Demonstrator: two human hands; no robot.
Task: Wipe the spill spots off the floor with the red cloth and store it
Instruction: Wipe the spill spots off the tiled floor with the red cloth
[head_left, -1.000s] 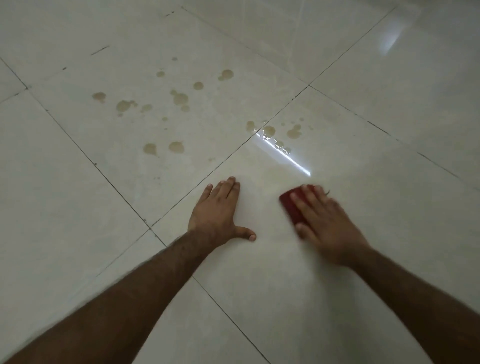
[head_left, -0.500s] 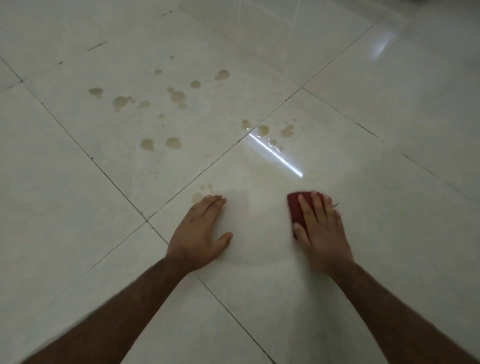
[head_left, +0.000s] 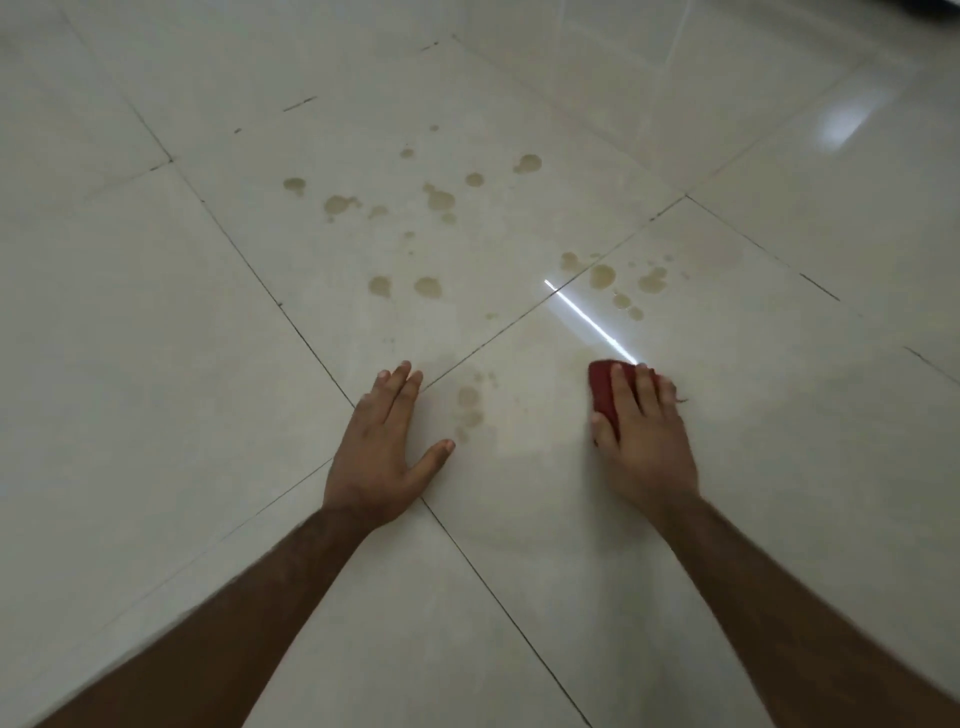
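Observation:
The red cloth (head_left: 602, 391) lies folded on the pale tiled floor (head_left: 156, 364), and my right hand (head_left: 644, 441) presses flat on it, covering most of it. My left hand (head_left: 382, 447) rests palm down on the floor to the left, fingers together, holding nothing. Faint brownish spill spots (head_left: 469, 408) sit between the two hands. Several more brown spill spots (head_left: 439, 200) are scattered on the tile farther ahead, and another small group (head_left: 602, 275) lies beyond the cloth.
Dark grout lines (head_left: 291, 317) cross the floor diagonally. A bright streak of reflected light (head_left: 587, 319) runs just ahead of the cloth, and a softer glare (head_left: 844, 122) shows at the upper right.
My left hand has slid back and left, uncovering faint spots on the tile. My right hand with the cloth has turned from angled to pointing straight ahead, staying at about the same place.

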